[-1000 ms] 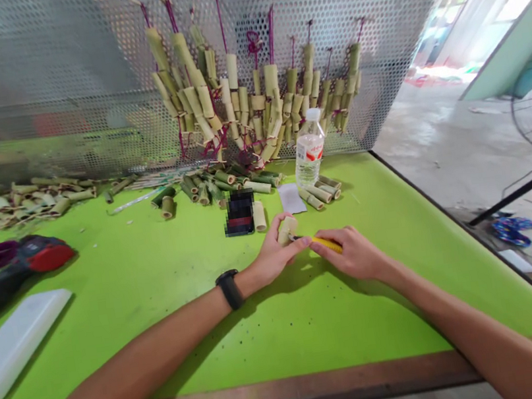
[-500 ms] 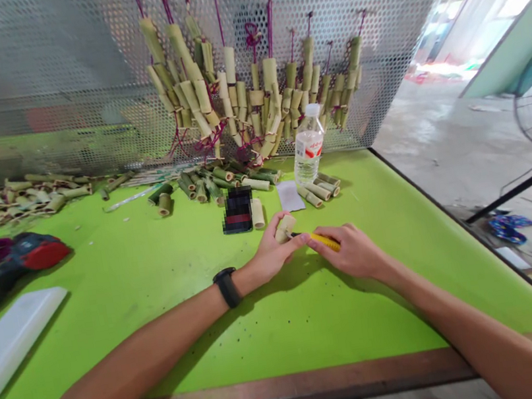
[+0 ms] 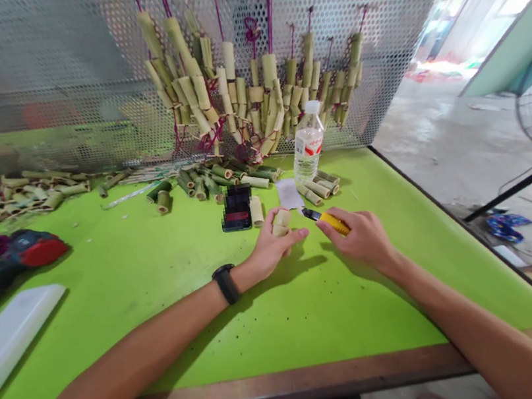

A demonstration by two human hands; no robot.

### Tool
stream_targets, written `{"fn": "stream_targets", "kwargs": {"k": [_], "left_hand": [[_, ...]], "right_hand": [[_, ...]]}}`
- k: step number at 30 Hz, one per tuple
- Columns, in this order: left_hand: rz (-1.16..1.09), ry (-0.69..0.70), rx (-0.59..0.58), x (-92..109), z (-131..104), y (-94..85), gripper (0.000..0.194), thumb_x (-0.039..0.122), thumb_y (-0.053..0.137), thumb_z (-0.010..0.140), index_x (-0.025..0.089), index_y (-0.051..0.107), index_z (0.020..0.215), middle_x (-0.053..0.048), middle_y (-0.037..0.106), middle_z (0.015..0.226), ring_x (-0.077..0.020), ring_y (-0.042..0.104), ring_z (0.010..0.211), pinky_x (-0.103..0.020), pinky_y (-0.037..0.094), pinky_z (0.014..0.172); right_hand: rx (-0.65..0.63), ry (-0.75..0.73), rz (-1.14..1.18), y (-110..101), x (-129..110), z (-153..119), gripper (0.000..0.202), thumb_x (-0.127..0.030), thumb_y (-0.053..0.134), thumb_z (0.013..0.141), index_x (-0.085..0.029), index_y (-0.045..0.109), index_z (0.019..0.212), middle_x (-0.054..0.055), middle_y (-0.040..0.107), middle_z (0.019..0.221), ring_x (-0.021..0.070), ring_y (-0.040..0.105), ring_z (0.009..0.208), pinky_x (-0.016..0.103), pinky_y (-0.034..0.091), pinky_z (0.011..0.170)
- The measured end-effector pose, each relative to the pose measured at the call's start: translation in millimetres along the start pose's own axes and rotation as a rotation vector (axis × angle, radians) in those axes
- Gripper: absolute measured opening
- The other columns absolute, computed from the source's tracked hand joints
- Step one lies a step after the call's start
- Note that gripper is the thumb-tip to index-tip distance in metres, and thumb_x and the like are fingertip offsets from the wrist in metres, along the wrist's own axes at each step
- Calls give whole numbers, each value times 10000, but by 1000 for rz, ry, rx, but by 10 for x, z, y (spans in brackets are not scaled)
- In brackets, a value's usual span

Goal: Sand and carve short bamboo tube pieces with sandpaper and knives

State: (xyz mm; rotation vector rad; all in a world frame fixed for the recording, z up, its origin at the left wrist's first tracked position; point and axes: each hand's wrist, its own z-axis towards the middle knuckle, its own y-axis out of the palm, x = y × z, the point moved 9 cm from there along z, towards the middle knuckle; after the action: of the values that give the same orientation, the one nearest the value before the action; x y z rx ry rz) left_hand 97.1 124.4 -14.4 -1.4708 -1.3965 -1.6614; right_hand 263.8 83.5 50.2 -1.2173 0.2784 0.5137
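Observation:
My left hand [image 3: 273, 245], with a black watch [image 3: 226, 283] on its wrist, grips a short pale piece of bamboo [image 3: 281, 221]; its thumb sticks out to the right. A yellow utility knife [image 3: 333, 223] is held in my right hand [image 3: 364, 238], its dark tip pointing left toward the bamboo but apart from it. Just beyond my left hand a short bamboo tube [image 3: 256, 211] stands beside a phone [image 3: 237, 210]. A white slip of paper [image 3: 290, 194] lies past the knife tip.
A water bottle [image 3: 308, 143] stands behind several cut bamboo pieces [image 3: 319, 189]. Green tubes [image 3: 199, 186] and a larger bamboo pile [image 3: 10, 196] line the back. Bamboo strings [image 3: 235, 94] hang on the mesh. A red-black power tool [image 3: 19, 256] and white box [image 3: 19, 336] lie left.
My right hand has drawn the knife away from the bamboo, to the right and slightly up. The left thumb has come off the blade area and now stretches out.

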Motion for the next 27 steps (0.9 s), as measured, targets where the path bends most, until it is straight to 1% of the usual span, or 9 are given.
{"fn": "stream_targets", "kwargs": {"k": [2,5,10,12,16,20,23,27], "left_hand": [[3,9,-28,4,0,19,853,338,1056,605,267,498,1246,137,485,714,-26,390,489,-165,255,460],[-1,11,-50,-3,-3,33,893,361,1064,590,267,490,1267,143,477,692,-29,385,481,-159,258,455],[28,-5,-71,-24,-10,42,873,373,1072,594,256,510,1251,151,445,662,-26,385,465,-161,254,457],[32,-3,-72,-25,-11,36,876,376,1071,601,248,513,1264,146,457,663,-30,394,469,-165,253,454],[59,2,-79,-36,-2,24,872,361,1066,616,245,524,1289,142,470,648,-35,399,462,-164,257,444],[79,1,-58,-56,20,-3,769,385,1057,633,250,552,1197,152,441,620,-25,377,425,-156,245,424],[104,17,-50,-41,21,-4,697,391,1034,667,253,549,1148,148,452,617,-28,373,418,-158,247,412],[154,25,-55,-25,11,1,698,353,1014,697,261,539,1199,130,511,651,-37,414,438,-166,277,419]], "right_hand": [[-72,-23,41,73,-26,2,508,-617,515,1045,-198,767,906,34,666,632,153,528,508,297,355,570],[-182,-44,59,190,-67,-8,493,-606,516,1028,-205,717,821,22,638,610,145,501,511,298,342,575],[-281,-30,91,271,-68,-13,508,-608,468,1034,-201,697,833,24,640,634,147,506,530,297,348,582],[-294,-38,104,278,-73,-14,509,-605,460,1037,-200,684,826,21,629,628,143,496,524,299,343,580],[-281,-60,100,285,-97,-26,475,-578,487,1040,-206,670,810,15,624,621,136,482,521,300,335,579],[-265,-31,87,315,-87,-45,489,-590,488,1049,-209,700,827,17,642,610,136,476,487,285,331,542],[-156,34,54,224,-1,-9,519,-615,490,1053,-196,753,896,36,678,640,145,500,489,284,335,534],[46,99,10,6,108,41,559,-645,498,1050,-173,791,988,58,704,687,154,518,517,295,344,556]]}}
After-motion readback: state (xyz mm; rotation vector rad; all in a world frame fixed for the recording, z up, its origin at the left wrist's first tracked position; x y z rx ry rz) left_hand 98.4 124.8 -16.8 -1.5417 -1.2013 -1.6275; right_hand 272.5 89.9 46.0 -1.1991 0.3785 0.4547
